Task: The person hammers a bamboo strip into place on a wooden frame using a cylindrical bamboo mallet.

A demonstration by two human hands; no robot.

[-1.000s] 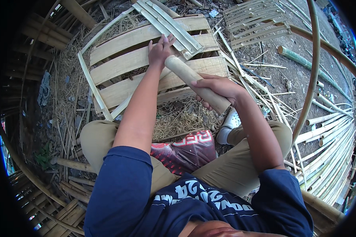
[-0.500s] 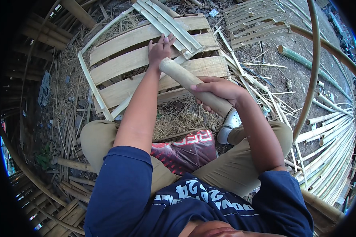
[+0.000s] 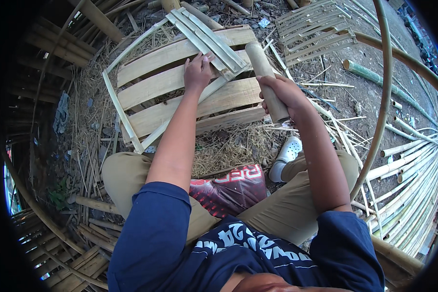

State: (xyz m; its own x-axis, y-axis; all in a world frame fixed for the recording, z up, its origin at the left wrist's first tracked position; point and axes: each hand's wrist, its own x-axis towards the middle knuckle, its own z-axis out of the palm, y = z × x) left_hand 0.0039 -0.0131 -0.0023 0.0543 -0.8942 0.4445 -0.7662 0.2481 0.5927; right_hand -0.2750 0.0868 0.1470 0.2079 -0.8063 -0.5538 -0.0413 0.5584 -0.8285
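Observation:
My right hand (image 3: pixel 283 91) is wrapped round a short, thick, pale bamboo piece (image 3: pixel 260 59), gripping its lower half. It stands steeply tilted, its far end above the right side of a slatted wooden platform (image 3: pixel 151 92). My left hand (image 3: pixel 198 73) rests at the platform's middle with fingers stretched out and apart. Its fingertips touch or nearly touch the edge of several split bamboo strips (image 3: pixel 207 39), which lie side by side across the platform's far part. A thin strip (image 3: pixel 214 87) runs under them diagonally toward the near left.
Long thin strips (image 3: pixel 116 104) border the platform's left side. A slatted bamboo panel (image 3: pixel 314 29) lies at the far right. Bamboo poles (image 3: pixel 404 190) are piled at the right, beside a curved upright pole (image 3: pixel 387 73). Straw and offcuts cover the ground; a red-black cloth (image 3: pixel 228 190) lies between my legs.
My right hand has moved the bamboo piece to the right, away from my left wrist, and turned it more upright. My left hand stays by the strips, its fingers slightly lower.

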